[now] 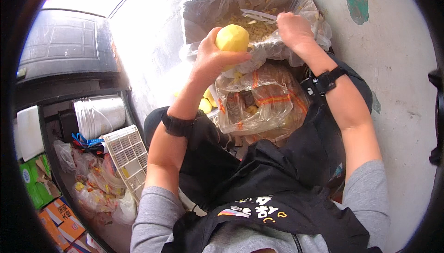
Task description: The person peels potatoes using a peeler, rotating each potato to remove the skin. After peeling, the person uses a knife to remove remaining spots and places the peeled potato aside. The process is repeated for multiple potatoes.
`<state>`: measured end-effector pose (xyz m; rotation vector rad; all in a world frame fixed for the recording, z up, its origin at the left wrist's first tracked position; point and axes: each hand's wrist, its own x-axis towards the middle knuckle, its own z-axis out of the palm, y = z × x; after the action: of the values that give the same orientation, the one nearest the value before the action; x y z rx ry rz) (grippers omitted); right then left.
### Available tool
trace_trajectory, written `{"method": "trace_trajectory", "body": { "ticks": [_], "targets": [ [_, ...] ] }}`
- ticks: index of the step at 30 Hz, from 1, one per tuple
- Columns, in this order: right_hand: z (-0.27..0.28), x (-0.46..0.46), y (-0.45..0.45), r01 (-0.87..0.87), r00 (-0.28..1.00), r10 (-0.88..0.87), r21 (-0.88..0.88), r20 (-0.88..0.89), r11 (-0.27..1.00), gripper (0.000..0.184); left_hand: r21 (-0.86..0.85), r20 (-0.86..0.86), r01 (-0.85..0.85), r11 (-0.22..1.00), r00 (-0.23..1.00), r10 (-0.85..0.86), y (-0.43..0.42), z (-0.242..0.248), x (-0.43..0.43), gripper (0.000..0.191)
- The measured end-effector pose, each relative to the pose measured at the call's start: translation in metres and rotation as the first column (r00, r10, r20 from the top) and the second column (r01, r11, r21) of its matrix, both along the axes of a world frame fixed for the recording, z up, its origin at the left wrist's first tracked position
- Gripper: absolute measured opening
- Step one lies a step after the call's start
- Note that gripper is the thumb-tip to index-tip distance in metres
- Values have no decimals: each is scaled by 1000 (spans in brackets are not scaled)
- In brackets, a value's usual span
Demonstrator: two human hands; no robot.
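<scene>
My left hand (211, 57) holds a peeled yellow potato (233, 38), with the thumb along its near side. My right hand (295, 30) grips a peeler (258, 15), whose blade end points left and stays apart from the potato. Both hands are over the near edge of a box (198, 27) lined with clear plastic. Thin peelings (255, 30) cover its bottom. Between my legs stands an open see-through sack (265, 95) with orange stripes, and a potato (252, 109) shows inside it. Several peeled potatoes (205, 105) lie to the left of the sack, partly hidden by my left forearm.
On the left, a dark-framed shelf (45, 138) holds a white bucket (100, 116) on its side and crumpled plastic bags (97, 187). A white plastic crate (126, 154) leans there. Printed cartons (64, 218) are at the lower left. A pale wall (392, 79) with green patches is on the right.
</scene>
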<state>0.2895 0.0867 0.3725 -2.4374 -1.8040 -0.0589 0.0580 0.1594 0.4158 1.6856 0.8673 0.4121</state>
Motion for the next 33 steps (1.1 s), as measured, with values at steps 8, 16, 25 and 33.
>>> {"method": "trace_trajectory", "body": {
  "ticks": [8,16,25,33],
  "targets": [
    [-16,-7,0,38,901,10,102,-434,994,27,-506,113,-75,859,982,152,20,-13,-13,55],
    [-19,-11,7,129,524,-136,-79,-841,988,33,-893,204,-48,447,843,498,44,-41,-70,71],
    [-51,-21,-16,183,414,-34,47,-910,982,22,-479,-430,-720,503,691,581,43,-163,-186,56],
    [-47,-9,-42,85,497,-119,-88,-860,992,28,-248,-539,-801,544,581,610,-18,-207,-242,34]
  ]
}}
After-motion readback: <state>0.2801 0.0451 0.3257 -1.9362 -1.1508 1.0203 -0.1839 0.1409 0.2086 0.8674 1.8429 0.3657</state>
